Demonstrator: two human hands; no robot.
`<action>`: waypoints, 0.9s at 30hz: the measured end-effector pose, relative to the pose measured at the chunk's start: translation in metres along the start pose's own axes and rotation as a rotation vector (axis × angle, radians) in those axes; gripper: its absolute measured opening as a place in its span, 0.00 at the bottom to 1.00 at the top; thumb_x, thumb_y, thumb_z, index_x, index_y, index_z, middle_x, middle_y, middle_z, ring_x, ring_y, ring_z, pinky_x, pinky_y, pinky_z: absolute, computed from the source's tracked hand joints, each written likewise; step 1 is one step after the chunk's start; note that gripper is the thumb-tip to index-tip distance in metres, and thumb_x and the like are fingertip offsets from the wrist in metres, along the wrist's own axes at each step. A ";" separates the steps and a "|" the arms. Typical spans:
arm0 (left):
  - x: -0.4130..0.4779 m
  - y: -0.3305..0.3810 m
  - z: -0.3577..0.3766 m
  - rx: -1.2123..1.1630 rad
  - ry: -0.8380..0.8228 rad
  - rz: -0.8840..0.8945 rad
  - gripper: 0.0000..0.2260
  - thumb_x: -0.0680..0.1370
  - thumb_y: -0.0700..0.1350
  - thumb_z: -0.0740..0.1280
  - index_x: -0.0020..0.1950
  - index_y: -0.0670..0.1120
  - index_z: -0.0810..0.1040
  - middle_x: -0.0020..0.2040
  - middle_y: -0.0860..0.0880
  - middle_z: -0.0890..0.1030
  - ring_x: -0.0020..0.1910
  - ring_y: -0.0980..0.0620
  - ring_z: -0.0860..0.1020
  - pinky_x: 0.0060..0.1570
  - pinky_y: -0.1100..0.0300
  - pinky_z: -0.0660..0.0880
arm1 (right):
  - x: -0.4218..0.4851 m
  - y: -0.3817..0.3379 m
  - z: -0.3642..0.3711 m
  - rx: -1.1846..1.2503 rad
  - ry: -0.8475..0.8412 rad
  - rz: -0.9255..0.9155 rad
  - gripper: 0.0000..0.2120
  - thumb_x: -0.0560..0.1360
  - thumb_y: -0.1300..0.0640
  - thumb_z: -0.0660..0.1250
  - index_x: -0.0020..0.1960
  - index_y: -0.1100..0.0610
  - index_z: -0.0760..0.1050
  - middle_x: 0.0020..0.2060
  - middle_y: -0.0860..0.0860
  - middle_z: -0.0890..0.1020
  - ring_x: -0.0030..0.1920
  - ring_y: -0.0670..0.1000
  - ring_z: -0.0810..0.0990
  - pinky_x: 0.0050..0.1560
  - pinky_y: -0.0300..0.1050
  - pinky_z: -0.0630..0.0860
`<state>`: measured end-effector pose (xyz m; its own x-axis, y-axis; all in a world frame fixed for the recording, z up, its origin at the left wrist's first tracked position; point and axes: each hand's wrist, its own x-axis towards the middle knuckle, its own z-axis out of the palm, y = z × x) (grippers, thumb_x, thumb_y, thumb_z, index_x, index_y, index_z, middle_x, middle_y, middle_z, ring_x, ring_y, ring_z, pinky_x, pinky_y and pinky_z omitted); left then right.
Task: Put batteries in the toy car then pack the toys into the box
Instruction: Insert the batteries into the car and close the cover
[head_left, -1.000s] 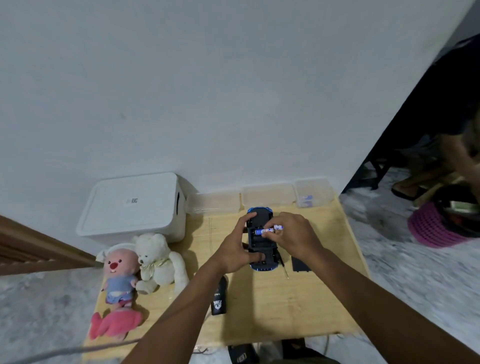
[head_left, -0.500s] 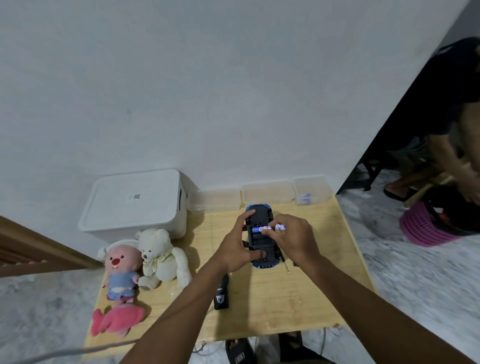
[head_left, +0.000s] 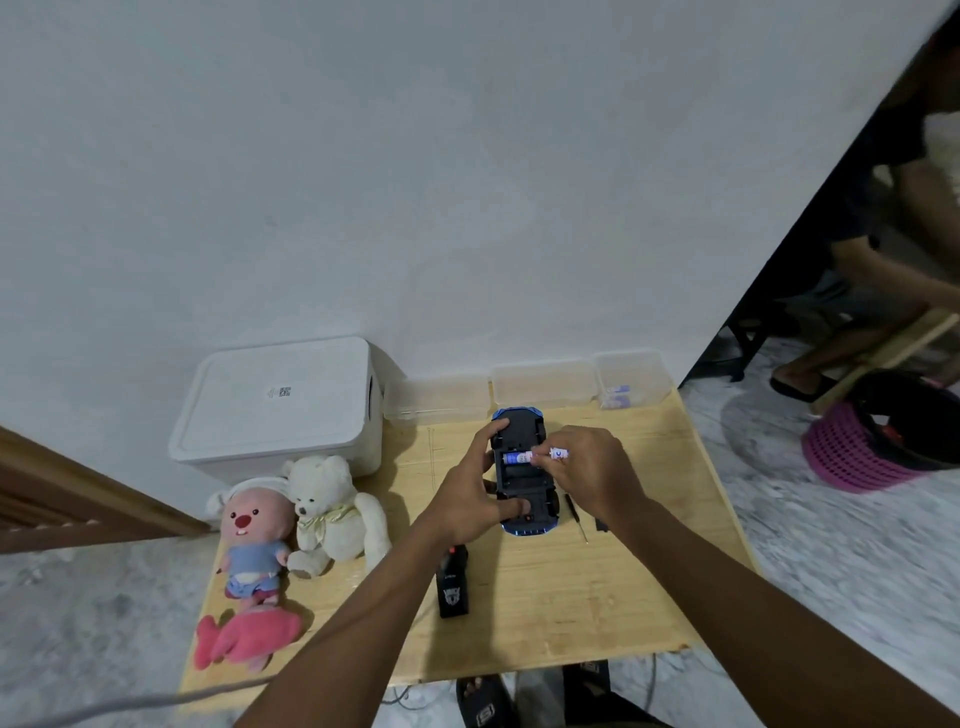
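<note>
Across the wooden table (head_left: 545, 629) the packing half of the task is untouched. The white box (head_left: 275, 410) sits back left with its lid on. A pink plush (head_left: 252, 540) and a white bear (head_left: 327, 504) lie in front of it.

Step in hand: loading batteries. The toy car (head_left: 521, 480) lies belly-up at table centre, blue trim showing at both ends, its battery bay open. A black remote (head_left: 453, 587) lies nearer the front edge, left of the car and apart from it.

Left hand (head_left: 467, 501) steadies the car. The thumb presses on the near end of the underside, and the fingers curl round the far left corner.

Right hand (head_left: 589, 467) is over the car's right side, thumb and fingertips pinching a battery (head_left: 558, 453) by its right end. A blue-and-white length runs from the fingertips into the bay. It may be one cell or two end to end; too blurred to tell.

Next move, as I judge it: tip the held end down and push the cell flat against the contacts, right way round, with the left hand bracing the car.

More blue-and-white cells show in the clear tub (head_left: 631, 382) at back right, so another fetch seems likely. The screwdriver (head_left: 576, 517) lies just right of the car, ready for closing up.
</note>
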<state>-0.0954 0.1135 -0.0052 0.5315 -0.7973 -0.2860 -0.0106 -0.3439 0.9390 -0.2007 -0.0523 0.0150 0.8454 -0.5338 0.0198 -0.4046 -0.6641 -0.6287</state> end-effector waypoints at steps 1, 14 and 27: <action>0.000 0.000 0.000 0.001 0.000 0.006 0.46 0.70 0.35 0.77 0.77 0.66 0.59 0.67 0.54 0.79 0.52 0.49 0.85 0.56 0.51 0.83 | 0.002 -0.002 0.001 0.036 -0.007 0.050 0.03 0.72 0.52 0.77 0.46 0.50 0.87 0.40 0.44 0.86 0.41 0.45 0.82 0.41 0.43 0.77; 0.003 0.004 0.002 0.050 -0.007 0.029 0.45 0.71 0.36 0.78 0.77 0.66 0.59 0.67 0.53 0.78 0.48 0.56 0.84 0.50 0.61 0.82 | 0.007 -0.007 -0.004 -0.065 -0.051 0.066 0.03 0.73 0.49 0.73 0.44 0.45 0.86 0.41 0.41 0.86 0.42 0.45 0.82 0.40 0.43 0.78; 0.005 -0.004 0.007 0.068 -0.050 -0.011 0.45 0.71 0.36 0.77 0.77 0.64 0.58 0.68 0.52 0.78 0.46 0.57 0.85 0.48 0.64 0.81 | -0.009 0.005 -0.012 0.129 -0.149 -0.064 0.07 0.80 0.51 0.67 0.58 0.48 0.73 0.47 0.41 0.84 0.45 0.40 0.81 0.43 0.33 0.75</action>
<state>-0.0990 0.1070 -0.0116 0.4891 -0.8164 -0.3070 -0.0637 -0.3845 0.9209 -0.2141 -0.0570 0.0211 0.9142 -0.4027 -0.0460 -0.3080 -0.6164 -0.7247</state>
